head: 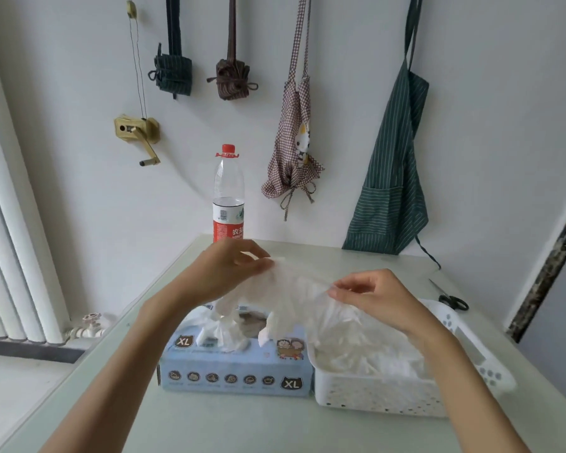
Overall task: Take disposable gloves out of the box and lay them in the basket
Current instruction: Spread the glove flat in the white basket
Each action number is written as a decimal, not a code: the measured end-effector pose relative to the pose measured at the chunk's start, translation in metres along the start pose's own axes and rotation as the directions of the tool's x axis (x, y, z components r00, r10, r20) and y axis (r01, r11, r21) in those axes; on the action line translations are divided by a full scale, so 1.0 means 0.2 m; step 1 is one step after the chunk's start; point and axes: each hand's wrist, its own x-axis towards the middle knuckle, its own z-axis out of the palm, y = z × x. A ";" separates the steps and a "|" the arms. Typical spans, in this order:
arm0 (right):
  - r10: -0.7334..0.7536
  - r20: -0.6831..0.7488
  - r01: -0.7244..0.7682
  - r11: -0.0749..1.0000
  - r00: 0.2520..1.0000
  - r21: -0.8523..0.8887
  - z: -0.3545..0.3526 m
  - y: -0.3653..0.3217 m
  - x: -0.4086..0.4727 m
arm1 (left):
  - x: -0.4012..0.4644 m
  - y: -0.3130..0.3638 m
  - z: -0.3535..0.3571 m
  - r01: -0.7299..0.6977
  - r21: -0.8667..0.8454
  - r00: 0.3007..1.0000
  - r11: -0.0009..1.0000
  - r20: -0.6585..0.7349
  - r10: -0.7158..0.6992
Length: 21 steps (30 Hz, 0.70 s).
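A thin translucent disposable glove (294, 289) is stretched in the air between my two hands. My left hand (229, 266) pinches its left edge and my right hand (370, 295) pinches its right edge. Its fingers hang down over the blue glove box (232, 377) marked XL, which stands on the table with another glove (223, 335) poking out of its top slot. To the right of the box stands a white perforated basket (379, 400) holding several crumpled gloves (366, 348).
A water bottle (228, 197) with a red cap stands behind the box at the table's far edge. Black scissors (451, 300) lie at the far right of the pale table (242, 426). Aprons (389, 178) hang on the wall; a radiator (10, 223) stands at the left.
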 end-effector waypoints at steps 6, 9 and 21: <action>-0.043 -0.181 0.077 0.979 0.983 0.189 -0.15 0.02 -0.02 | 0.08 0.14 0.09 -0.063 0.045 0.997 0.997 0.044 0.061; -0.042 -0.078 0.048 0.996 0.996 0.071 -0.25 0.04 -0.01 | 0.12 0.17 0.14 -0.051 0.016 0.999 0.999 0.015 0.050; 0.069 0.031 -0.075 0.964 0.997 0.255 -0.50 0.20 0.01 | 0.25 0.16 0.30 -0.040 0.026 0.998 0.999 0.048 0.039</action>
